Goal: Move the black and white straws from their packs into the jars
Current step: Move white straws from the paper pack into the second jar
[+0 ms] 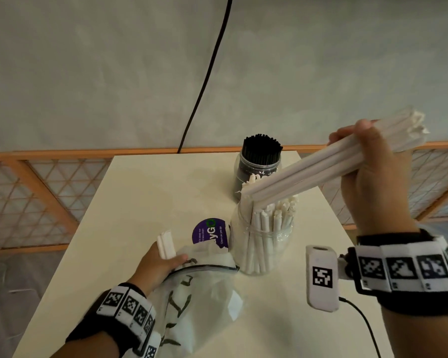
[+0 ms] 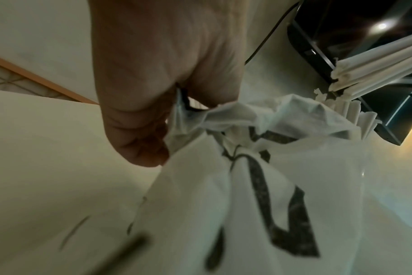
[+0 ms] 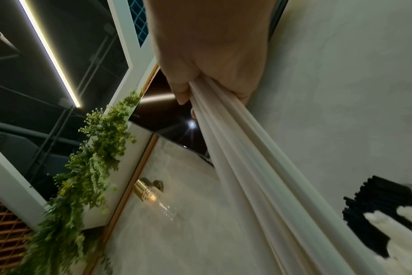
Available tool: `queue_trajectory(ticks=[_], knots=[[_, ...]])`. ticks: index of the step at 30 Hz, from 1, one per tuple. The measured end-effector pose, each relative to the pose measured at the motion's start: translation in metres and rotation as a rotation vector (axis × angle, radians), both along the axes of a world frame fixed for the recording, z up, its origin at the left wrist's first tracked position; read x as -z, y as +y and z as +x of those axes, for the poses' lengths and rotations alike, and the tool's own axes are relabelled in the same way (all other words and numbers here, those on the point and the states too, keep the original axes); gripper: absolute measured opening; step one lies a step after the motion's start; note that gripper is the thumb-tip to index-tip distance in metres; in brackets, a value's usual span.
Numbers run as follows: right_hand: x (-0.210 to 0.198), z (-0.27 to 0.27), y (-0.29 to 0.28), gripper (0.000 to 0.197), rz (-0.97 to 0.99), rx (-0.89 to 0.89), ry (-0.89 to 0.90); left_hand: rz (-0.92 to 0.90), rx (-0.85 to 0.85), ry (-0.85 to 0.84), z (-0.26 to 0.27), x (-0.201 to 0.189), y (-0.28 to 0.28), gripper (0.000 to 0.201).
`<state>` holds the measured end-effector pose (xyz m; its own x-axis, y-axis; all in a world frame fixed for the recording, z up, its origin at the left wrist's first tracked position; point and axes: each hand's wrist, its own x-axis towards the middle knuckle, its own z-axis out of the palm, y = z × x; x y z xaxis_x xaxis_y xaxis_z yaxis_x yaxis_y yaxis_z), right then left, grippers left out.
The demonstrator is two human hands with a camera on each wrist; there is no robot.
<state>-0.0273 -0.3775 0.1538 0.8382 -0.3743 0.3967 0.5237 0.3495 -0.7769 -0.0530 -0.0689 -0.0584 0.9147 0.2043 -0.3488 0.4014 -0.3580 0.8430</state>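
White paper-wrapped straws (image 1: pixel 329 167), seen from the head camera, are lying as a slanted bundle in the right hand (image 1: pixel 373 177), which is curling round them near the upper end while the lower tips are hovering over the clear jar (image 1: pixel 263 244) already crowded with white straws. Behind it, the black straws (image 1: pixel 261 148) are standing in their own jar. The left hand (image 1: pixel 158 264) is pinching the mouth of the printed plastic pack (image 1: pixel 192 301) with a few straws.

From the left wrist, fingers (image 2: pixel 139 130) are gripping crumpled film.

From the right wrist, the bundle is looking light and stiff but crushable; holding mid-length probably keeps it from fanning.
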Motion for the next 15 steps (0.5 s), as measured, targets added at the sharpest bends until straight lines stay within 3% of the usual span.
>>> queue_trajectory(ticks=[5, 9, 11, 15], knots=[[-0.003, 0.000, -0.021, 0.015, 0.054, 0.048, -0.001, 0.044, 0.149, 0.052, -0.004, -0.008, -0.005, 0.047], [-0.006, -0.001, -0.039, 0.033, 0.107, 0.138, -0.022, 0.173, 0.369, 0.170, -0.005, -0.011, -0.004, 0.065], [-0.006, -0.001, -0.047, 0.040, 0.125, 0.185, -0.016, 0.201, 0.371, 0.179, -0.004, -0.011, -0.003, 0.072], [-0.001, -0.002, -0.056, 0.039, 0.107, 0.253, 0.038, 0.265, 0.200, 0.162, -0.002, -0.014, -0.010, 0.076]])
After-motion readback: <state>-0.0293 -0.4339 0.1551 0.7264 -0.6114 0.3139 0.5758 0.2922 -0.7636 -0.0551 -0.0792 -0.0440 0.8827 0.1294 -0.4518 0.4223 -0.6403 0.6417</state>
